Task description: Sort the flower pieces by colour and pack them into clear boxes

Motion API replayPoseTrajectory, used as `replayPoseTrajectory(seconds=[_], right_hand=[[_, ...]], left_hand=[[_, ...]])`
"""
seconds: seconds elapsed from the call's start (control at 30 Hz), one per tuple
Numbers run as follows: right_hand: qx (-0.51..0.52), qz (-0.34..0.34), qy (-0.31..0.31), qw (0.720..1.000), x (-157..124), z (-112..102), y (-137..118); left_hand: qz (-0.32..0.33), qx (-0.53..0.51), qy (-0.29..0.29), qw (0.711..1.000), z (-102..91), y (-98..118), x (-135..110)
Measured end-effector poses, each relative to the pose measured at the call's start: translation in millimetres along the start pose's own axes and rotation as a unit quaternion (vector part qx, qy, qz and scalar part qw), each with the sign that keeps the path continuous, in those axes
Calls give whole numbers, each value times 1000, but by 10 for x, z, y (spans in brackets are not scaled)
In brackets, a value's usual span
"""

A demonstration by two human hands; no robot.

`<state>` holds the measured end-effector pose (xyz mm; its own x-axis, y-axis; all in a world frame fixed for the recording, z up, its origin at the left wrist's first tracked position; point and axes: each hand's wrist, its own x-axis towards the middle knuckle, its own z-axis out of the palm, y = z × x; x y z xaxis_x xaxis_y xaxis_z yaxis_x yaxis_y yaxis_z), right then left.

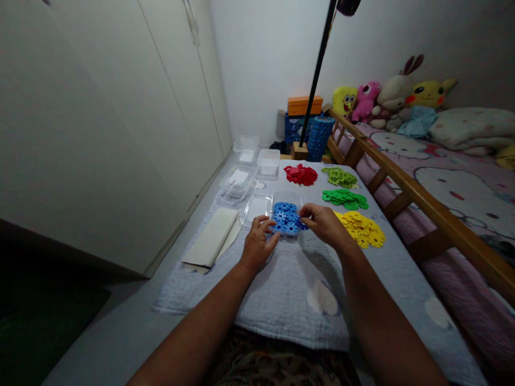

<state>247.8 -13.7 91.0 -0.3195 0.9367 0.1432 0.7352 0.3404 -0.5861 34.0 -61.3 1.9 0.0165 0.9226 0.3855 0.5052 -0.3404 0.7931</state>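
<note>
A clear plastic container [296, 197] with its hinged lid [256, 208] folded out to the left sits before me on the cloth. Inside it lies a heap of blue flower-shaped plastic pieces [285, 215]. My left hand [259, 244] grips the container's near left side, thumb at the front and fingers over the edge. At the right wall, my right hand [322, 221] pinches a darker blue flower-shaped piece [303, 225]. Yellow flower pieces [364, 229] lie to the right of that hand, with green [345, 199], light green [340, 177] and red [300, 175] heaps farther back.
Several clear containers [237, 182] stand at the back left of the cloth-covered table [281, 300]. Folded cream sheets [211, 236] lie at left. A wooden bed rail [406, 195] runs along the right, a white wardrobe [132, 118] along the left. A black pole [318, 69] rises behind.
</note>
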Motion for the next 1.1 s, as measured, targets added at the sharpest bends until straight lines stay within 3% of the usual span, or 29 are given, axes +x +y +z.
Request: replayPoseTrajectory(seconds=[0.23, 0.4, 0.63, 0.87, 1.1], right_hand=[[-170, -13, -14, 985, 309, 255, -4], [-203, -6, -6, 979, 315, 359, 38], [-78, -38, 145, 986, 192, 318, 320], [81, 17, 177, 981, 1, 463, 469], [196, 83, 208, 955, 3, 646, 438]], left_hand=[[6, 14, -5, 1000, -7, -10, -16], [19, 14, -5, 1000, -13, -4, -24], [40, 84, 42, 995, -75, -21, 8], [-16, 220, 59, 974, -153, 15, 25], [-38, 288, 18, 957, -139, -46, 13]])
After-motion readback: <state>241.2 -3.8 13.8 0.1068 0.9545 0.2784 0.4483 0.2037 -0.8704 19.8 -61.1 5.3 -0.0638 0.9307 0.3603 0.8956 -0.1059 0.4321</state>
